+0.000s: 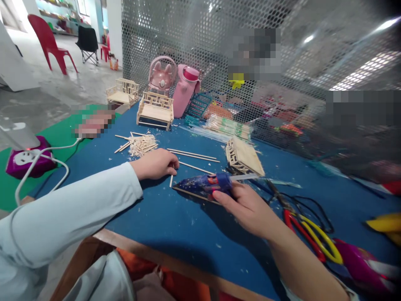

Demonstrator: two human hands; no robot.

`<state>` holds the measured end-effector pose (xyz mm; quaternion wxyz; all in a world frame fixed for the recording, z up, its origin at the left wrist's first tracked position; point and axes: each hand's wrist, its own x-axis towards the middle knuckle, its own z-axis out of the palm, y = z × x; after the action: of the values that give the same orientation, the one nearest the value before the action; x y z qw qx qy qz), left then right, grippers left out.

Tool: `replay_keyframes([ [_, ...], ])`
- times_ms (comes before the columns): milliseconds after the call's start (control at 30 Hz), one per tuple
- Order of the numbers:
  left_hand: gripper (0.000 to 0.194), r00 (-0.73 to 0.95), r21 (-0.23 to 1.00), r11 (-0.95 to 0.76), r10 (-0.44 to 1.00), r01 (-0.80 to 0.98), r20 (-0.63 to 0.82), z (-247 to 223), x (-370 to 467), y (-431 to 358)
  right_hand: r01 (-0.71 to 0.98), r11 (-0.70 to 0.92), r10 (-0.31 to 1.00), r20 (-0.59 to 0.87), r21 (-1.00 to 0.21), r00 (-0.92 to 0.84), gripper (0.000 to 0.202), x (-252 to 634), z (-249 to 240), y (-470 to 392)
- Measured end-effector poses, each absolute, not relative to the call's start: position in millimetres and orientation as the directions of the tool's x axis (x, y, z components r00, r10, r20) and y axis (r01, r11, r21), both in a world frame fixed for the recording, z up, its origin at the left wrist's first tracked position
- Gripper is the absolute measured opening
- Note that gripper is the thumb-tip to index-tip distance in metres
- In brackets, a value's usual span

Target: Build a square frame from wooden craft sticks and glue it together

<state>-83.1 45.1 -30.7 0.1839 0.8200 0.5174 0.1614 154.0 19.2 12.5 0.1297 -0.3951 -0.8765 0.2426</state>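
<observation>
My left hand (pixel 156 163) is closed, pinching a short wooden stick (pixel 171 180) that points down to the blue tabletop. In my right hand (pixel 247 205) is a dark blue hot glue gun (pixel 203 182), gripped round its rear. A clear glue stick (pixel 244 177) juts from its back, and its nozzle comes close to the lower end of the short stick; whether they touch I cannot tell. Below the gun lies a longer wooden strip (pixel 194 195), partly hidden. Long thin sticks (pixel 196 155) rest just beyond my left fingers, beside a heap of short sticks (pixel 142 144).
Small wooden bench models (pixel 156 110) stand at the back, and one lies tilted (pixel 244 156) beyond the glue gun. Behind are a pink bottle (pixel 184 94) and mesh screen (pixel 188 33). Red-and-yellow-handled pliers (pixel 307 234) and cables lie right; a purple power socket (pixel 29 159) sits left.
</observation>
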Motion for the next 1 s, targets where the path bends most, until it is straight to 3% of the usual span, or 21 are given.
replay_keyframes([
  [1000, 0.020, 0.421, 0.454, -0.402, 0.905, 0.795, 0.064, -30.1, -83.5, 45.1, 0.643, 0.630, 0.738, 0.077, -0.434, -0.671, 0.031, 151.5, 9.9, 18.2],
])
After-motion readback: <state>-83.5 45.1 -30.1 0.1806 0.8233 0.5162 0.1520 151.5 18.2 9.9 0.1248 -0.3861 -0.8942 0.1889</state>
